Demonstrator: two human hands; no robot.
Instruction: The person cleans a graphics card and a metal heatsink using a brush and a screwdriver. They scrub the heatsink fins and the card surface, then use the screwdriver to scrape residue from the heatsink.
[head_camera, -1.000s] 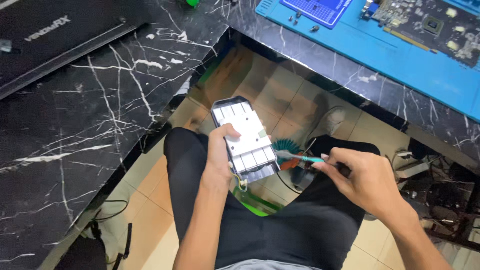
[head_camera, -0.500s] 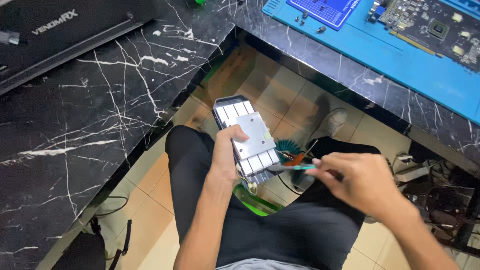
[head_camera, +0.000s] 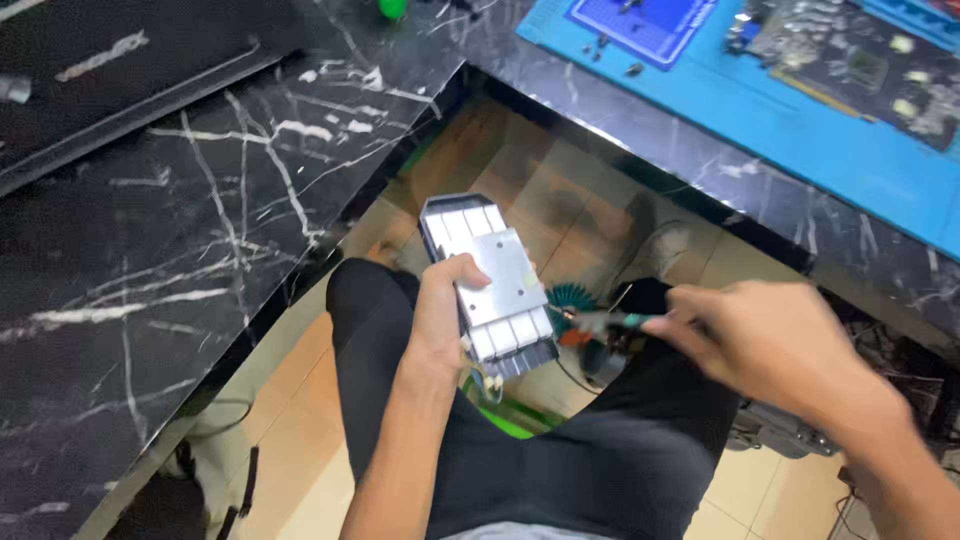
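Observation:
My left hand (head_camera: 441, 308) grips a silver finned heatsink block (head_camera: 492, 278) with a flat metal plate on top, held over my lap in black trousers. Thin wires hang from its near end. My right hand (head_camera: 775, 345) holds a small brush with a teal handle (head_camera: 608, 322), its tip close to the near right corner of the heatsink. The right hand is blurred by motion.
A black marble-patterned table (head_camera: 180, 230) lies to the left with a black box (head_camera: 110, 70) on it. A blue work mat (head_camera: 830, 120) at top right carries a circuit board (head_camera: 860, 60) and small screws (head_camera: 605, 45). Tiled floor, cables and a fan lie below.
My right hand has shifted right and slightly up, drawing the brush along the heatsink's near right edge. The left hand keeps the heatsink nearly still.

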